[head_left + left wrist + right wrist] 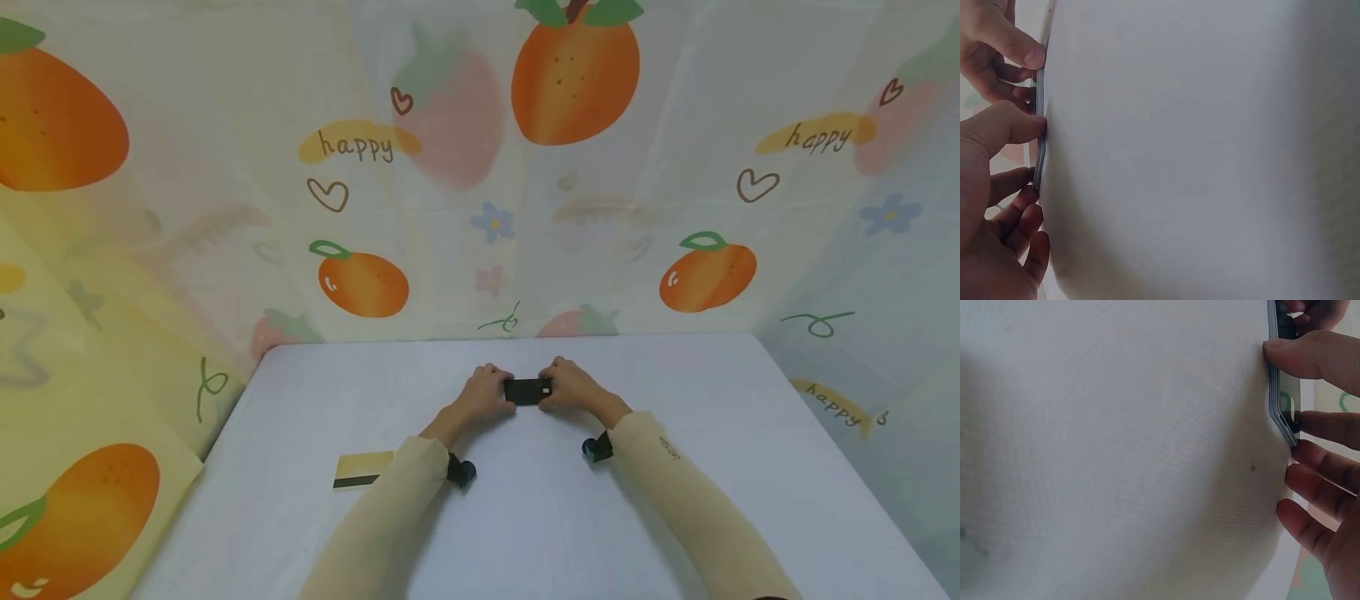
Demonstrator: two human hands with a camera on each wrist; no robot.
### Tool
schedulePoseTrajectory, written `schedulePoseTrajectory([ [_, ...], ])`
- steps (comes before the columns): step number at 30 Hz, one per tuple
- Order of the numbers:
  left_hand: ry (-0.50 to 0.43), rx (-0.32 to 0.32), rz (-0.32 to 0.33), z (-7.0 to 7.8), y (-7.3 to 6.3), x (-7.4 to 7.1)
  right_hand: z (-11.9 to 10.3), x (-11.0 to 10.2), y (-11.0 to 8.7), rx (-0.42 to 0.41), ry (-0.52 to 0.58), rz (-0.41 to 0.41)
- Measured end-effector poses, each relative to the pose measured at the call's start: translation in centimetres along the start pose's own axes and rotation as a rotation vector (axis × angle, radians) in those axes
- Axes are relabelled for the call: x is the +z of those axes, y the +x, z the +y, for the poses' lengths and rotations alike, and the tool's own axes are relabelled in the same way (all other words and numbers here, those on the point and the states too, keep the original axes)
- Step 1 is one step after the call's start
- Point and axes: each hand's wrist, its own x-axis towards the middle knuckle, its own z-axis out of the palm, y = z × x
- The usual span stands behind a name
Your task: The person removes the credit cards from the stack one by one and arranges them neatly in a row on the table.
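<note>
Left hand: the left hand point(483, 392) pinches the left end of the stack of cards point(527, 391); in the left wrist view its thumb point(1013, 125) presses the edge of the stack and the other fingers curl round the far side.
Right hand: the right hand point(572, 387) grips the right end of the same stack, thumb point(1310, 356) on the near face, fingers point(1319, 478) curled behind.
Stack of cards: dark, thin and several layers thick, standing on its long edge on the white table point(675, 467), held between both hands, toward 12 o'clock from the table's middle.
Single card: a yellow card point(363, 469) with a dark stripe lies flat at about 8 o'clock from the hands, just beside the left sleeve point(390, 517), well apart from the stack.
Backdrop: a fruit-printed cloth point(570, 75) hangs behind the table.
</note>
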Motion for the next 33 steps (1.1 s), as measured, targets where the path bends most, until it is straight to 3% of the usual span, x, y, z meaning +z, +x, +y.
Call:
schedulePoseTrajectory([
  [19, -0.043, -0.005, -0.012, 0.1, -0.1, -0.3, -0.4, -0.2, -0.6, 0.029, 0.058, 0.02],
  [27, -0.076, 0.024, 0.03, -0.2, -0.5, -0.6, -1.0, -0.8, -1.3, -0.007, 0.048, 0.036],
  [33, -0.097, 0.032, 0.037, -0.2, -1.5, -1.0, -1.5, -0.9, -2.2, -0.083, 0.039, 0.076],
])
